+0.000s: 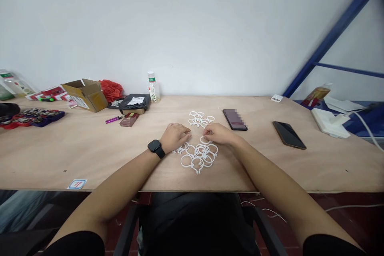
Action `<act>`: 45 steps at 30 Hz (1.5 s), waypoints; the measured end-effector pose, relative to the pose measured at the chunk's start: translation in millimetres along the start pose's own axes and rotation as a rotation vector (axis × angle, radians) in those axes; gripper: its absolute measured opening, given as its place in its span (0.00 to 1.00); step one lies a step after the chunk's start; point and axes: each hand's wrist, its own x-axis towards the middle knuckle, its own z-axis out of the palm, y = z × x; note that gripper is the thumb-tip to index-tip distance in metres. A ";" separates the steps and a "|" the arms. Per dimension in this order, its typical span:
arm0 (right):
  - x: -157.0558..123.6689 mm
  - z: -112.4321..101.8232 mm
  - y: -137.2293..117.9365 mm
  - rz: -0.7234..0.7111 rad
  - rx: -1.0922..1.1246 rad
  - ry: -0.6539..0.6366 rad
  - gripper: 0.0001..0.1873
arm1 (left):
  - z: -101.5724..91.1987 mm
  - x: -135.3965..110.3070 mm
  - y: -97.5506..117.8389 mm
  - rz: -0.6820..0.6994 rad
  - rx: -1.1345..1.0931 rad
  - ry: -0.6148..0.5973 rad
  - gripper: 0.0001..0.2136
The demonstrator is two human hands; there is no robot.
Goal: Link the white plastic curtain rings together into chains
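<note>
My right hand (218, 133) pinches a white plastic ring (201, 140) between thumb and fingers, just above the table. My left hand (175, 137) wears a black watch (155, 147). Its fingers are stretched out and slightly curved, with nothing visible in them. A pile of white rings with small clip-like ends (186, 161) lies in front of me, and the left hand partly covers its left side. Beyond both hands sits a smaller group of the same rings (211, 119).
Two phones (235, 119) (288, 134) and a white power strip (330, 123) lie to the right. Leftward are a purple lighter (113, 120), a dark red box (129, 119), a black package (136, 102), a bottle (152, 87) and an open carton (87, 96). A number card (77, 184) marks the front edge.
</note>
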 end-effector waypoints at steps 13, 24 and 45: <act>0.9 16.5 -33.7 -0.140 -0.157 0.403 0.11 | -1.1 -1.5 10.6 -0.073 -0.520 -0.012 0.16; 4.8 29.9 -43.8 -0.064 0.531 0.469 0.15 | 3.7 0.2 2.0 0.199 -0.155 0.082 0.14; 9.6 25.8 -42.1 0.054 0.821 0.328 0.15 | -4.6 -2.1 4.1 0.125 -0.084 0.055 0.16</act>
